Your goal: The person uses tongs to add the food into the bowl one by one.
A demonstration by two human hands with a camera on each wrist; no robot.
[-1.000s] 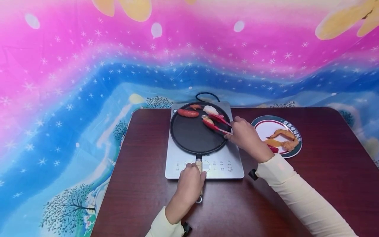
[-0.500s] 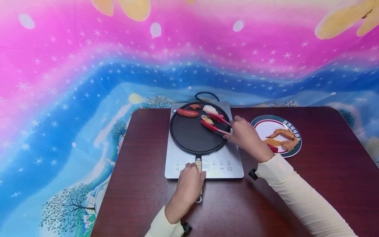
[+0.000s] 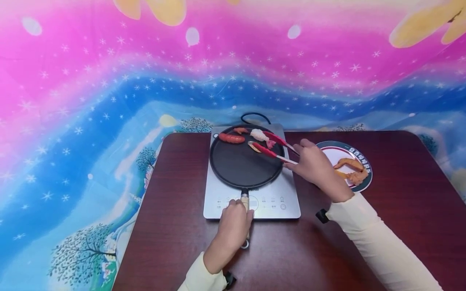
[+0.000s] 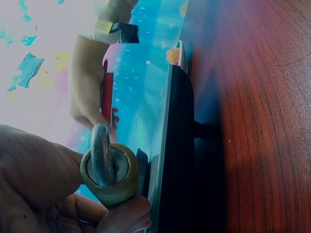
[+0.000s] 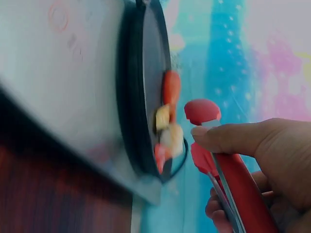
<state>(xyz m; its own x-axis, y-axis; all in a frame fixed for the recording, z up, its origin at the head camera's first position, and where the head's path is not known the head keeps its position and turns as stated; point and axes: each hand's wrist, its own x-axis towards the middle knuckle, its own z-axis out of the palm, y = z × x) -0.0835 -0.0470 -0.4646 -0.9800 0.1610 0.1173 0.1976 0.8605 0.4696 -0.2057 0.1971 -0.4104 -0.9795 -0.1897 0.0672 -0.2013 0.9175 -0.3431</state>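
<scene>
My left hand (image 3: 233,224) grips the wooden handle (image 4: 114,194) of a round black frying pan (image 3: 244,169). With my right hand (image 3: 314,165) I hold red-tipped tongs (image 3: 267,152) over the pan's right side. Their arms stand spread, with nothing between the tips in the right wrist view. A white shrimp with a pink tail (image 3: 258,135) and a small yellowish piece of food (image 5: 163,117) lie in the pan near the tongs. A red scored sausage (image 3: 231,138) and a small orange-red piece (image 3: 240,130) lie at the pan's far left.
The pan stands on a silver induction cooker (image 3: 214,194), with a black cable (image 3: 255,114) looping behind it. Right of it, a green-rimmed plate (image 3: 329,154) holds fried food pieces, partly hidden by my right hand. A printed cloth hangs behind the dark red table (image 3: 174,178).
My right hand has moved right, drawing the tongs back. The tongs' arms have spread wider, and the shrimp's tail shows between them. My left hand stays on the handle.
</scene>
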